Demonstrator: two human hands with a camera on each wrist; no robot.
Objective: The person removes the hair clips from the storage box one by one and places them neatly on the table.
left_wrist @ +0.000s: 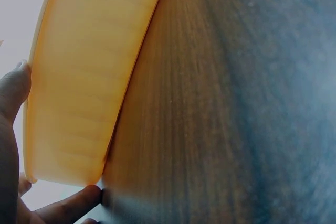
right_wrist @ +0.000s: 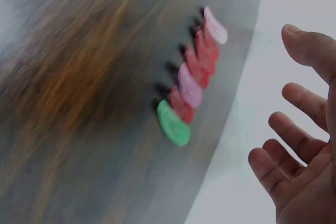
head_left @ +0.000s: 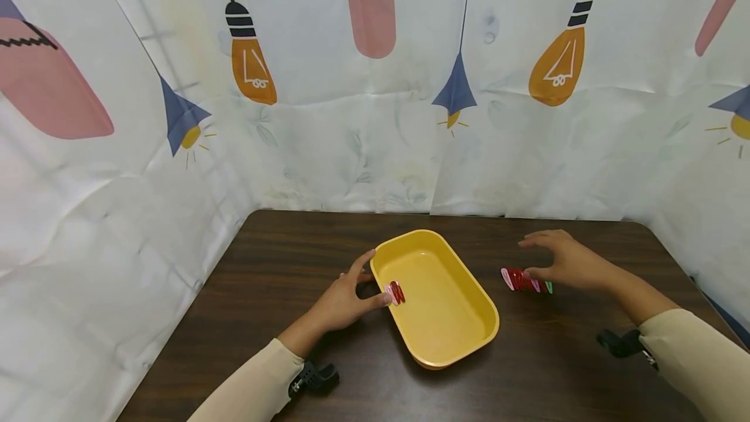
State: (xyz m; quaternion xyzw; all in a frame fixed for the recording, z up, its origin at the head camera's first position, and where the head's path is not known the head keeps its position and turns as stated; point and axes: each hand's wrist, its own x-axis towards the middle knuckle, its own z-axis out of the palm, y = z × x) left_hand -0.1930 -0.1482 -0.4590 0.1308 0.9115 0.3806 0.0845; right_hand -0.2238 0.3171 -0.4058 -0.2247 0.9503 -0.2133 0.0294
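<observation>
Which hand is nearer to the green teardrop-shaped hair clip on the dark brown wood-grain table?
Right. The right hand hovers close beside the green clip; the left hand is farther away, touching the opposite side of the yellow rectangular plastic tray.

We can read no words, labels, brand names, numbers or signs in the head view or in either of the two wrist views before us.
</observation>
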